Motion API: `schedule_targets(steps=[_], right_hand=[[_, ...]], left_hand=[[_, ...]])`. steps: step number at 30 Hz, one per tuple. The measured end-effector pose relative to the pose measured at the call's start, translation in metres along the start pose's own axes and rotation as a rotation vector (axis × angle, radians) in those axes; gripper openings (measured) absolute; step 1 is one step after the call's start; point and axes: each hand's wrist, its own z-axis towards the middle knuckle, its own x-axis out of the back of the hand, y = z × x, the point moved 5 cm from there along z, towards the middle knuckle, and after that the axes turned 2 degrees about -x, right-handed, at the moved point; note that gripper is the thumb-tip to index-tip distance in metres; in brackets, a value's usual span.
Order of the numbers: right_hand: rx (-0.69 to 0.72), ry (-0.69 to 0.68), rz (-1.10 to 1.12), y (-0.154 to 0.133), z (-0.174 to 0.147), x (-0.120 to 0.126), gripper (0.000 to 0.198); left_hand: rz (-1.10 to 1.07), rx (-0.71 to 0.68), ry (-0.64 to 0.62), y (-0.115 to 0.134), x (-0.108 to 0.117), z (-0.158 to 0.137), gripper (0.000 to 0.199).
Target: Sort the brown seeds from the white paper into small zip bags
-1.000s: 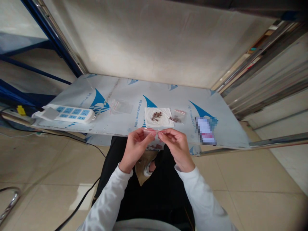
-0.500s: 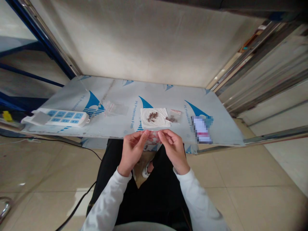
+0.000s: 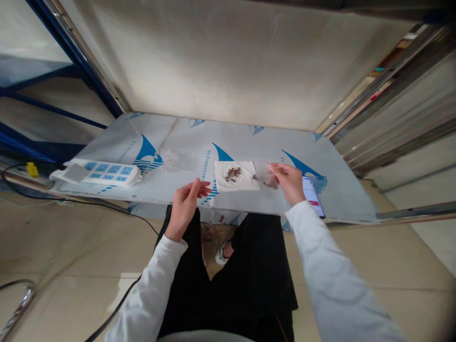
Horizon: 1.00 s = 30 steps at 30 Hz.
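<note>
A pale grey table sheet [image 3: 249, 142] carries blue sail-shaped marks and blue lettering. On it lies a white cloth [image 3: 237, 176] scattered with small brown pieces [image 3: 233, 174]. A clear plastic bag [image 3: 263, 175], with dark brown bits inside, sits under the right hand [image 3: 290, 183]. Another clear bag [image 3: 178, 160] lies farther left. The power strip [image 3: 101, 172] is white with light blue sockets. Both sleeves are white, the trousers black, and the floor tiles [image 3: 71, 266] beige. A yellow plug [image 3: 31, 169] shows at far left.
</note>
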Motion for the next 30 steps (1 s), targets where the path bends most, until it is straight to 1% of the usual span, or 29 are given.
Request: schedule_targets(steps=[1, 3, 5, 6, 7, 9, 11, 12, 15, 17, 19, 21, 24, 26, 27, 28, 30], right_hand=[[-0.004, 0.049, -0.158, 0.01, 0.018, 0.004, 0.046], [-0.012, 0.1, -0.276, 0.027, 0.044, 0.008, 0.047], [0.0, 0.147, -0.336, 0.036, 0.057, 0.012, 0.046], [0.02, 0.175, -0.372, 0.037, 0.058, 0.015, 0.045], [0.057, 0.2, -0.427, 0.036, 0.057, 0.017, 0.046], [0.151, 0.222, -0.553, 0.031, 0.05, 0.018, 0.05], [0.242, 0.203, -0.652, 0.027, 0.039, 0.014, 0.049], [0.279, 0.181, -0.671, 0.026, 0.033, 0.01, 0.047], [0.375, 0.122, -0.623, 0.023, 0.012, -0.005, 0.039], [0.438, 0.104, -0.563, 0.016, -0.004, -0.016, 0.034], [0.488, 0.083, -0.496, 0.003, -0.019, -0.026, 0.03], [0.525, 0.041, -0.427, -0.019, -0.034, -0.038, 0.027], [0.579, -0.066, -0.313, -0.064, -0.05, -0.058, 0.024], [0.61, -0.188, -0.256, -0.093, -0.057, -0.072, 0.027], [0.616, -0.281, -0.246, -0.105, -0.059, -0.08, 0.028], [0.612, -0.397, -0.249, -0.113, -0.063, -0.087, 0.029], [0.566, -0.652, -0.277, -0.121, -0.071, -0.098, 0.023]], left_hand=[[0.055, -0.004, 0.026, -0.006, 0.009, 0.006, 0.048], [0.238, -0.007, 0.074, -0.016, 0.027, 0.018, 0.048], [0.506, 0.011, 0.153, -0.025, 0.046, 0.034, 0.042], [0.648, 0.027, 0.208, -0.029, 0.057, 0.043, 0.039], [0.741, 0.047, 0.262, -0.032, 0.066, 0.053, 0.038], [0.835, 0.087, 0.334, -0.04, 0.081, 0.074, 0.043], [0.903, 0.127, 0.357, -0.048, 0.089, 0.094, 0.048], [0.935, 0.144, 0.354, -0.052, 0.09, 0.103, 0.046], [1.012, 0.155, 0.328, -0.055, 0.088, 0.117, 0.034], [1.046, 0.134, 0.308, -0.052, 0.084, 0.117, 0.029], [1.078, 0.072, 0.281, -0.043, 0.079, 0.111, 0.026], [1.114, -0.067, 0.239, -0.028, 0.07, 0.098, 0.025], [1.108, -0.345, 0.12, -0.003, 0.049, 0.071, 0.02], [1.03, -0.488, -0.004, 0.013, 0.033, 0.052, 0.019], [0.976, -0.544, -0.073, 0.02, 0.026, 0.043, 0.018], [0.917, -0.587, -0.135, 0.027, 0.02, 0.034, 0.018], [0.792, -0.624, -0.218, 0.038, 0.012, 0.018, 0.015]])
